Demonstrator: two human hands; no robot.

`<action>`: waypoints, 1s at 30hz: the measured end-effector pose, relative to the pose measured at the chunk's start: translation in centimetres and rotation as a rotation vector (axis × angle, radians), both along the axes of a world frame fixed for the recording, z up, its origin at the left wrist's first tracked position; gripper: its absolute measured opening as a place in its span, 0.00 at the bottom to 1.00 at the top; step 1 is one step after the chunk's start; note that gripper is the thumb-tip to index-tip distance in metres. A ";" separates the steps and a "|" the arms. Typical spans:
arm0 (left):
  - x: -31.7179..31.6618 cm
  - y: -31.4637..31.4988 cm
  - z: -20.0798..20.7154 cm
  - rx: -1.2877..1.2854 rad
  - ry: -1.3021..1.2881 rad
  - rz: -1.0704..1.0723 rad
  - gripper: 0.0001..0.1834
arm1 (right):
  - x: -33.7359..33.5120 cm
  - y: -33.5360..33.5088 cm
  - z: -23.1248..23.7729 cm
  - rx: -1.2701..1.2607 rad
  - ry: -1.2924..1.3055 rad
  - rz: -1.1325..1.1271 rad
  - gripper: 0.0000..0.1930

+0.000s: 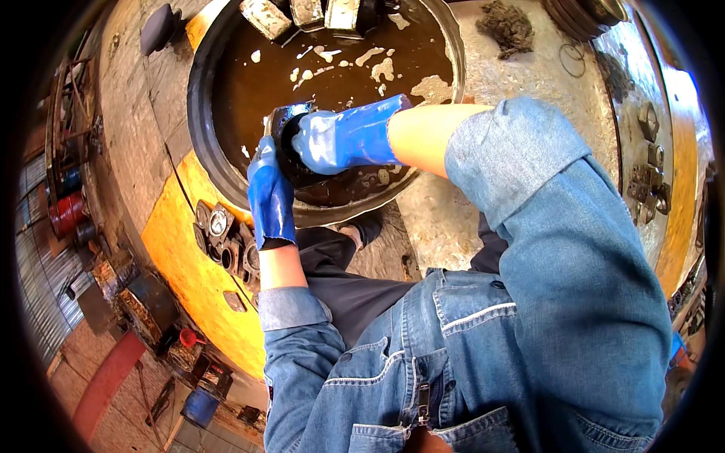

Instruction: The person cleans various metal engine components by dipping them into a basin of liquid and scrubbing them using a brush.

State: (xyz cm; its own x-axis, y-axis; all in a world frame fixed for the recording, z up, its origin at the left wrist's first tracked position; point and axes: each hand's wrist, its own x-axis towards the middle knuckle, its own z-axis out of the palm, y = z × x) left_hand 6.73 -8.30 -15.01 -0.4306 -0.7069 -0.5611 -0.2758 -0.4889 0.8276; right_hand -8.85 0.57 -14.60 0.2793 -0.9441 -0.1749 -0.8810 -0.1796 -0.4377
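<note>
A wide dark round basin of brown liquid with pale foam patches stands in front of me. Over its near part, my left hand, in a blue rubber glove, grips the left edge of a dark, wet metal part with a rounded opening. Against that opening, my blue-gloved right hand is closed, its fingertips partly inside. Whatever the right fingers hold, if anything, is hidden. Several blocky metal parts with pale faces lie at the basin's far side.
Greasy metal parts are heaped on a yellow board left of the basin. A tangled dark wad lies at the far right, near stacked rings. More small metal pieces stand on the right. Cluttered machinery is at left.
</note>
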 end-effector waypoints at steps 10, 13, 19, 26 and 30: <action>0.6 -0.8 -1.2 0.021 0.011 -0.055 0.28 | -1.1 -2.1 -0.1 0.486 -0.414 -0.548 0.14; 2.2 -1.5 -2.4 0.006 0.062 0.003 0.28 | -0.7 -0.2 -1.1 0.719 -1.198 -0.969 0.23; 0.5 -0.6 -0.6 0.117 -0.003 0.028 0.29 | 2.7 3.2 -8.9 -0.206 -0.799 -1.004 0.28; 0.6 -1.6 -1.1 0.119 -0.018 0.026 0.29 | 5.7 1.1 -7.9 -0.061 -1.397 -1.289 0.24; 0.7 -0.3 -0.8 0.046 0.018 0.068 0.29 | 2.0 2.4 -6.6 -0.139 -0.579 -0.758 0.20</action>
